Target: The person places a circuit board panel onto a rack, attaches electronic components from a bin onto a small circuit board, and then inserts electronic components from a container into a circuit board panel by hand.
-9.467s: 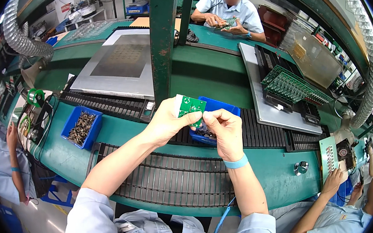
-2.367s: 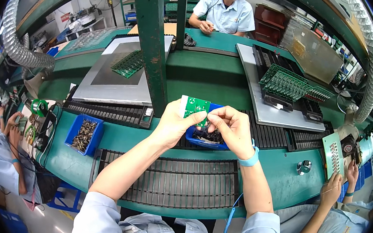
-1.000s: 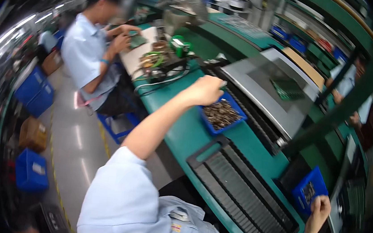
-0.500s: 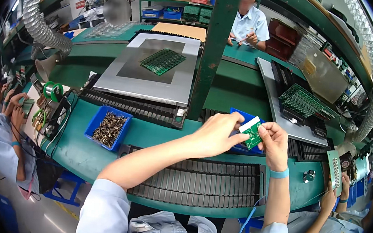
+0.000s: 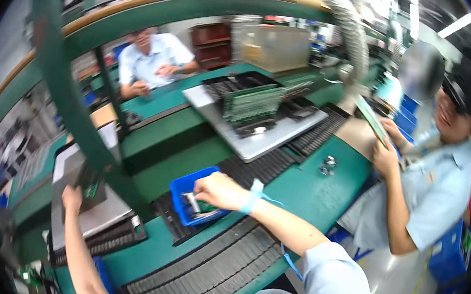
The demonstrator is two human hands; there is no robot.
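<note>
Curled fingers of my right hand reach over a blue plastic bin in the middle. A small green circuit board with a white strip shows at those fingertips, partly inside the bin. Further left, my left hand is stretched out over a grey flat plate. Beside it is a green circuit board panel, mostly hidden and blurred. My left fingers are smeared, and whether they grip the panel I cannot make out. A light blue band circles my right wrist.
A black slatted rack runs along the near table edge. A green post rises between my hands. Another grey plate carries an upright green board panel. A shiny metal object lies right. One co-worker holds a board; another sits opposite.
The view has swung right. My hands have parted: the left has let go of the small board and moved to the panel on the plate, while the right has lowered the board into the bin.
</note>
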